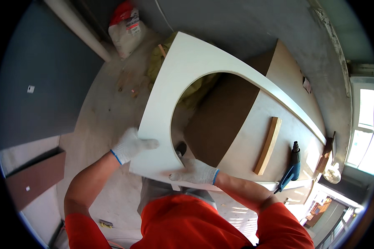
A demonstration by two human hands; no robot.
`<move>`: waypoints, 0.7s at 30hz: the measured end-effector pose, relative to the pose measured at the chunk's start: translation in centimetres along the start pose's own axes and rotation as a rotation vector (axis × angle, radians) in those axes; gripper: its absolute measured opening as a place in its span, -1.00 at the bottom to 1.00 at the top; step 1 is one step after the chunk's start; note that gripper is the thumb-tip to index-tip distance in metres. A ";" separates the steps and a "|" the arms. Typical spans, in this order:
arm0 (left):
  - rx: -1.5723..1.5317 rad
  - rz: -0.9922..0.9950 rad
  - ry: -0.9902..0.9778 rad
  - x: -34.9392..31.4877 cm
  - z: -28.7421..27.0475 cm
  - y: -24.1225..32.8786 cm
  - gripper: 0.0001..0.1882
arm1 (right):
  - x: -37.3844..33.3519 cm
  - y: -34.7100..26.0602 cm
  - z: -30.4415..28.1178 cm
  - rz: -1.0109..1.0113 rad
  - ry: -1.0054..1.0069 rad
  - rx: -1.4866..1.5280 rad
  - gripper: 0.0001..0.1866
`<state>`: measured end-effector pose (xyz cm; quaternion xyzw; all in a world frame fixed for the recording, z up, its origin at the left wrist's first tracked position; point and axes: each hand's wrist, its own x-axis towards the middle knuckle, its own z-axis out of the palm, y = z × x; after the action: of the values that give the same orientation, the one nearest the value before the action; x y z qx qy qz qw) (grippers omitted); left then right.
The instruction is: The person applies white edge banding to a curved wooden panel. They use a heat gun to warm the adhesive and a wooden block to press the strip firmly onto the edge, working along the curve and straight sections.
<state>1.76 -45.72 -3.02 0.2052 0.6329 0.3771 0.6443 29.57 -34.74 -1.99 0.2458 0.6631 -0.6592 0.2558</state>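
A large white panel (195, 54) with a big rounded cutout is tilted in front of me. My left hand (133, 146), in a white knit glove with a blue cuff, grips the panel's left edge, thumb on its face. In a matching glove, my right hand (195, 171) closes on the panel's near part, between the cutout and the near edge. Toward the right the panel runs along a brown box-like structure (220, 124), partly seen through the cutout. How the panel is supported there is hard to make out.
On the brown structure lie a wooden strip (267, 146) and a blue hand-held power tool (294, 166) with a dark nozzle. A red and white sack (126, 35) stands by the far wall. Dark panels (45, 83) stand at left; a yellow-black object (106, 224) lies on the floor.
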 end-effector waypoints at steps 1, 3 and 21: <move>-0.013 0.011 -0.004 0.7 0.0 0.5 -0.60 | 1.2 -0.5 -0.3 0.067 -0.055 0.222 -0.08; -0.041 0.029 -0.017 1.5 0.1 1.1 -0.62 | 3.0 -2.8 -1.2 0.243 -0.100 0.576 -0.23; -0.100 -0.048 -0.043 3.2 -0.1 -0.3 -0.45 | 15.8 -3.4 -5.5 -0.202 0.870 0.884 -0.07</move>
<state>1.45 -43.48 -5.36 0.1652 0.6040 0.3882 0.6762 15.36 -29.49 -9.92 0.5101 0.3912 -0.7317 -0.2269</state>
